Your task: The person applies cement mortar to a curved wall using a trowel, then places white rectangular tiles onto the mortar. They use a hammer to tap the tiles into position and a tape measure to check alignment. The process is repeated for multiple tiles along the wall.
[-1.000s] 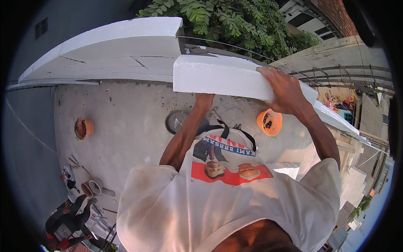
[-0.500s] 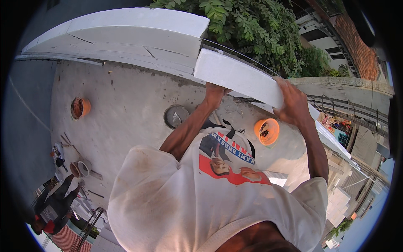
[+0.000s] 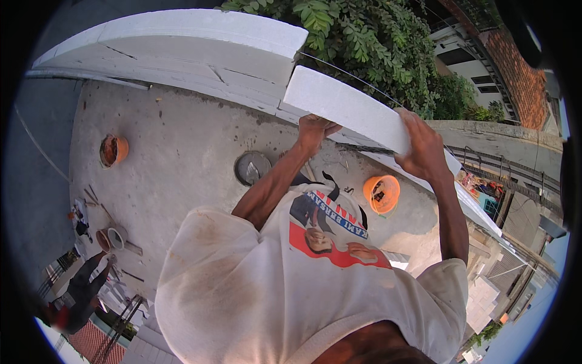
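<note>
A long white lightweight concrete block (image 3: 345, 106) rests along the top of a white block wall, its left end close against the higher course (image 3: 200, 27). My left hand (image 3: 315, 133) is closed on the near lower edge of the block, towards its left end. At the right end, my right hand (image 3: 422, 145) wraps round the block with the fingers over the top. A thin string (image 3: 345, 77) runs along the far side of the block. A dark gap with rough mortar shows beneath the block between my hands; its underside is mostly hidden.
On the concrete floor stand a black tub (image 3: 251, 168) holding a metal tool, an orange bucket (image 3: 382, 194) and another orange bucket (image 3: 114, 150). A person (image 3: 82, 294) is at the lower left near buckets and tools. Leafy branches (image 3: 370, 54) rise beyond the wall.
Both hands keep their grip, and the block stays at the end of the higher course. The whole view has shifted slightly. The person at the lower left has changed posture a little.
</note>
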The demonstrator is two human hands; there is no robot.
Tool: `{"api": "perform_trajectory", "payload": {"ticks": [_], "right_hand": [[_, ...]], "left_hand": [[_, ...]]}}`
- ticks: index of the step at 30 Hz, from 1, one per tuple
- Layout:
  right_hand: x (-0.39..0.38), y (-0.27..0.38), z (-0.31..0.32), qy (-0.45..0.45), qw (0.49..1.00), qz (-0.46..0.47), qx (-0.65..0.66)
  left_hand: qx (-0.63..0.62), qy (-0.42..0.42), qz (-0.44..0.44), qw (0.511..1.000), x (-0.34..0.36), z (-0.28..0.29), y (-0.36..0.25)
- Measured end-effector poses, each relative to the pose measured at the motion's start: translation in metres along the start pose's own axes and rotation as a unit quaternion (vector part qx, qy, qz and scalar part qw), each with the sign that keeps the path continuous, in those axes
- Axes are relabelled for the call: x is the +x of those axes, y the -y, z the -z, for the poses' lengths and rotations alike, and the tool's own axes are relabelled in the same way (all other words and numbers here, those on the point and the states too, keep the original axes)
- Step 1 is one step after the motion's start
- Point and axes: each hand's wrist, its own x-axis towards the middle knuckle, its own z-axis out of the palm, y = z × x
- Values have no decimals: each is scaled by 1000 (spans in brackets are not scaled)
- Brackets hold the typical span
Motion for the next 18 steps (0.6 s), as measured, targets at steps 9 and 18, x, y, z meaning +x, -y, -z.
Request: {"api": "perform_trajectory", "payload": {"ticks": [9,18], "right_hand": [[-2,20,3,-23,1000,-5,-20],[-18,24,-15,-95,994,-6,-44]], "left_hand": [[-26,-1,-8,1000,1,3,4],[-3,-2,-1,1000,2,3,5]]}}
